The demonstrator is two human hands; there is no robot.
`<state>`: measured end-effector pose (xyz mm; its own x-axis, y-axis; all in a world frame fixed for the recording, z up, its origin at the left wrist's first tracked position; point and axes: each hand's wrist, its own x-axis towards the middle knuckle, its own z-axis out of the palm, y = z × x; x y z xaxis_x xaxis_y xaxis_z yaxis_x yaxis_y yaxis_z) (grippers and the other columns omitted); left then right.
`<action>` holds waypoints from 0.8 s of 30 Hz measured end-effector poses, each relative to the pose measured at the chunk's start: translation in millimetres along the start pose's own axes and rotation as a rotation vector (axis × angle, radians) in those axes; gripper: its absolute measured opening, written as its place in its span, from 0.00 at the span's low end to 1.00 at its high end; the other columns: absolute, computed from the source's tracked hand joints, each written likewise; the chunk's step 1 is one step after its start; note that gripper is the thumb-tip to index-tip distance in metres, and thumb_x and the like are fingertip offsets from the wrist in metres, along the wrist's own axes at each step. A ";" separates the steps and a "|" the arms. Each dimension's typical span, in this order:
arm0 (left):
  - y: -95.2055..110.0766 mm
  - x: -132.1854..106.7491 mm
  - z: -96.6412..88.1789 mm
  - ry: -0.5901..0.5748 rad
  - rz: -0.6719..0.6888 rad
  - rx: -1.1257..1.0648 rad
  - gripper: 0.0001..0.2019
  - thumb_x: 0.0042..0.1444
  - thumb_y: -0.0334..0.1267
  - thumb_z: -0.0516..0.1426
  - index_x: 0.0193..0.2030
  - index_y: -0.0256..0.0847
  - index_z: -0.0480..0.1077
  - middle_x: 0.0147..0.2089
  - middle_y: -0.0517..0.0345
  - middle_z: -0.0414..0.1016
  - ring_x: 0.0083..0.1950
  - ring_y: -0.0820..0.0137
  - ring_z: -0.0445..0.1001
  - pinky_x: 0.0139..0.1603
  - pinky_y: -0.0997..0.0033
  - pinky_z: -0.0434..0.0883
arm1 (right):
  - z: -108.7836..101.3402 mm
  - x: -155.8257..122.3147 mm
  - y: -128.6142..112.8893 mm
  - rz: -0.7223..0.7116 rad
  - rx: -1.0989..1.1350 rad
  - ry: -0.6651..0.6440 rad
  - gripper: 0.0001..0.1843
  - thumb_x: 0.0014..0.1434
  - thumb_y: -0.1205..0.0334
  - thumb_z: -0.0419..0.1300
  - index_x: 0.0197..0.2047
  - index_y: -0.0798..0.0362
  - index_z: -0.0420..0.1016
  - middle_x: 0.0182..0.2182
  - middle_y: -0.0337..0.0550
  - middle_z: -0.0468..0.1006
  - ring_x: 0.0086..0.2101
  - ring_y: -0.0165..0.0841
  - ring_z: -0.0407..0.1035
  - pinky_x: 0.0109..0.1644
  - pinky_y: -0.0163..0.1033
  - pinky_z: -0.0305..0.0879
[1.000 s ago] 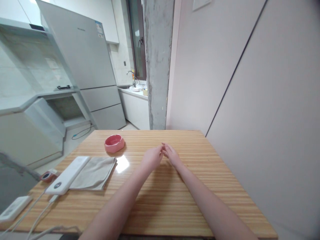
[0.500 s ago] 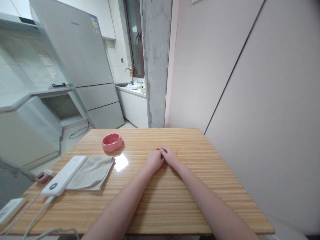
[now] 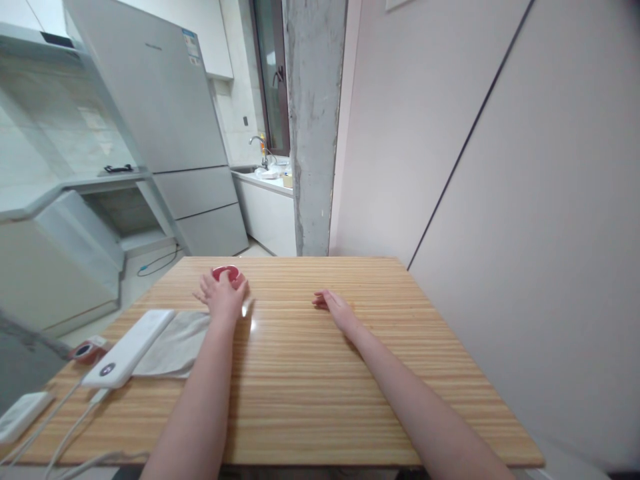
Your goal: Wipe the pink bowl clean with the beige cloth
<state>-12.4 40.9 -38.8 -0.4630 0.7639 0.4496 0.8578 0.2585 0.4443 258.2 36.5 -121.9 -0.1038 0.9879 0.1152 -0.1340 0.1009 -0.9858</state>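
Observation:
My left hand (image 3: 223, 292) reaches over the near side of a pink ashtray (image 3: 226, 272) at the far left of the table, fingers spread. It hides most of the ashtray; only the red inside and back rim show. Whether the fingertips touch it I cannot tell. My right hand (image 3: 335, 307) rests on its side on the wooden table (image 3: 320, 393), fingers loosely bent and apart, with nothing in it. Under my left forearm's line lies a folded grey cloth (image 3: 173, 347), partly covered from view by the arm.
A white power bank (image 3: 130, 350) with cables lies left of the cloth. Beside it sits a reddish roll of tape (image 3: 87, 352). A white power strip (image 3: 24, 415) is at the near left corner. A wall (image 3: 500, 233) runs along the right; a fridge (image 3: 150, 100) stands behind.
My left hand has parted from my right hand and moved left to the ashtray, its fingers spreading. The right hand has stayed in place.

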 end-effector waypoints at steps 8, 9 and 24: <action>-8.3 -0.8 18.2 -0.110 0.151 -0.029 0.13 0.51 0.40 0.54 0.42 0.36 0.71 0.56 0.40 0.65 0.63 0.47 0.52 0.63 0.37 0.48 | -0.3 -2.0 -5.7 0.015 0.012 0.126 0.33 0.47 0.30 0.54 0.36 0.52 0.74 0.36 0.50 0.79 0.39 0.39 0.73 0.41 0.46 0.72; 0.1 -4.3 20.0 -0.110 0.226 -0.065 0.12 0.52 0.40 0.54 0.40 0.36 0.71 0.55 0.41 0.66 0.62 0.49 0.54 0.64 0.40 0.47 | -0.9 -2.4 -7.4 -0.001 -0.008 0.166 0.32 0.49 0.31 0.53 0.37 0.52 0.74 0.38 0.51 0.78 0.41 0.40 0.73 0.41 0.46 0.72; 86.1 -87.2 34.3 -0.435 0.919 -0.622 0.06 0.50 0.36 0.61 0.36 0.40 0.73 0.53 0.49 0.65 0.61 0.60 0.58 0.63 0.55 0.59 | -5.6 -9.5 -27.6 -0.358 -0.457 0.175 0.15 0.56 0.53 0.58 0.42 0.51 0.77 0.53 0.50 0.70 0.56 0.39 0.61 0.62 0.47 0.55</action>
<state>109.5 16.8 -66.3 0.4857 0.6803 0.5490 0.5173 -0.7299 0.4468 268.4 25.0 -96.5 0.0386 0.8842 0.4656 0.3103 0.4323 -0.8467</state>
